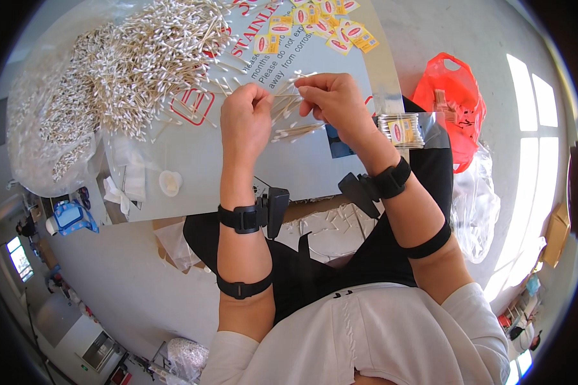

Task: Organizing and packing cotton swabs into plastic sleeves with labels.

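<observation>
Over the table, my left hand (245,122) is closed in a pinch, thumb against the curled fingers. My right hand (337,106) faces it, thumb and index finger pinched together. A thin cotton swab (286,95) spans the short space between the two sets of fingertips; its ends are partly hidden by the fingers. Below the hands lie several loose cotton swabs (298,131) on the grey printed surface (192,173). A big heap of cotton swabs (154,58) spreads to the left of my left hand, partly on a clear plastic bag (29,128).
Yellow and white labels (324,25) lie scattered at the far side. By my right forearm sits a clear packet of swabs (401,130) with a yellow label. A red plastic bag (453,102) is beyond it. A small white cup (170,183) stands near the front edge.
</observation>
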